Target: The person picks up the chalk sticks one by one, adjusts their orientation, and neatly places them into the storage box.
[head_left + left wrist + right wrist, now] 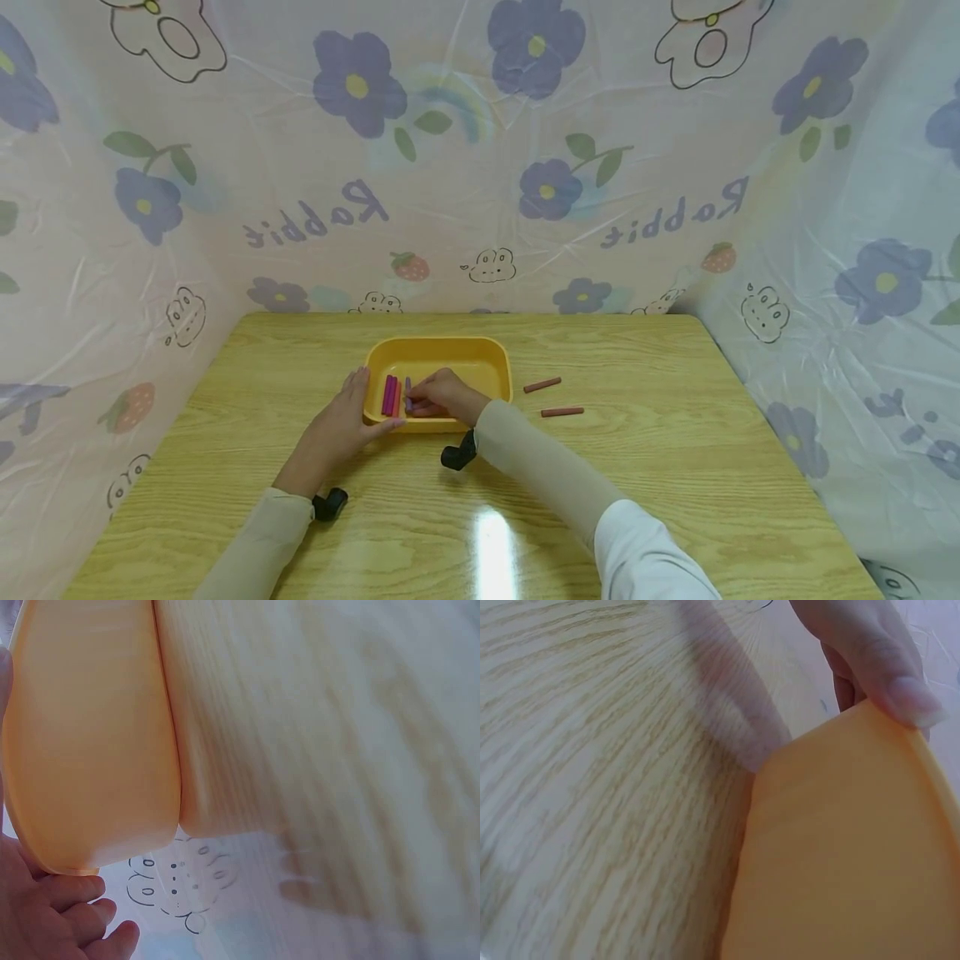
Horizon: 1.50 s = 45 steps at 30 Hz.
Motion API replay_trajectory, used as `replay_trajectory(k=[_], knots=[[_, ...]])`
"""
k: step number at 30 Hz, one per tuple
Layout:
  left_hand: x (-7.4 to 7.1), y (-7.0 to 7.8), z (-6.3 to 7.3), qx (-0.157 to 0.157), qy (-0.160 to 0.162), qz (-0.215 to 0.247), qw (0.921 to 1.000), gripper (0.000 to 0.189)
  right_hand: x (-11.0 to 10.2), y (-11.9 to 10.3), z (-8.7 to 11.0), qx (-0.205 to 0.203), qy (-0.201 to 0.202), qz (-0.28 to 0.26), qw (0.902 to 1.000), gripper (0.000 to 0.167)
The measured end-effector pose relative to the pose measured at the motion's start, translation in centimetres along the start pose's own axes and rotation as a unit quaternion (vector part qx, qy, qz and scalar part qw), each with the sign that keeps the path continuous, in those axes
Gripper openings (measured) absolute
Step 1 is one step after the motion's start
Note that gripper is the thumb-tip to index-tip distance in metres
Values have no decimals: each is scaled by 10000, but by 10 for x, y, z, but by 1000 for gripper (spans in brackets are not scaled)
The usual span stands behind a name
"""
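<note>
A yellow rectangular tray (450, 348) sits on the wooden table. My left hand (337, 425) grips its near left corner, fingers along the left side and thumb on the front rim. Inside the tray, my right hand (442, 393) pinches a thin light purple stick (408, 392) between thumb and fingertips. Just left of that stick lie two magenta sticks (388, 395) and a pinkish red stick (397, 400), side by side. The left wrist view shows curled fingers (82, 915) by the tray's end; the tray wall (840, 847) fills much of the right wrist view.
Two reddish-brown sticks, one farther back (542, 385) and one nearer (562, 412), lie on the table (675, 467) right of the tray. A patterned cloth (450, 208) hangs behind and at both sides. Black wrist cameras are strapped beneath both wrists.
</note>
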<state>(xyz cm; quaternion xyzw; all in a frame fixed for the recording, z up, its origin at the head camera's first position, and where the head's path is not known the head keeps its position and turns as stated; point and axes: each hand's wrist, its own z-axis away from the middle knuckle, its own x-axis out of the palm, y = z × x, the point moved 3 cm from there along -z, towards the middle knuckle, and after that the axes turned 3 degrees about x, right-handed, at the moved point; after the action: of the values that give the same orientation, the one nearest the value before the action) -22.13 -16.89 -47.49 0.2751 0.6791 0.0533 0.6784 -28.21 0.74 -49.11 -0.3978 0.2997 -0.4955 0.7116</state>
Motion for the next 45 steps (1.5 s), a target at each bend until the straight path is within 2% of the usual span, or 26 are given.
replay_trajectory(k=[20,28,34,38,41,45], knots=[[0,-3,-3,-65,-70,5,10000,115,0,-3,1,81,-81,-135,9998,21],[1,-1,-3,-23,-60,42,10000,114,-4,-5,1,95,-69,-617,9980,22],[2,-3,-3,-70,-132,16,9999,118,-4,-5,1,-55,-287,-797,9964,27],[2,-2,-2,-55,-115,48,9999,117,-6,-7,3,-193,-644,-969,9930,33],[2,-2,-2,-52,-117,59,9999,117,-13,-12,7,-307,-861,-1149,9892,38],[1,-1,-1,-26,-114,23,9999,117,-27,-20,15,-405,-905,-1339,9860,39]])
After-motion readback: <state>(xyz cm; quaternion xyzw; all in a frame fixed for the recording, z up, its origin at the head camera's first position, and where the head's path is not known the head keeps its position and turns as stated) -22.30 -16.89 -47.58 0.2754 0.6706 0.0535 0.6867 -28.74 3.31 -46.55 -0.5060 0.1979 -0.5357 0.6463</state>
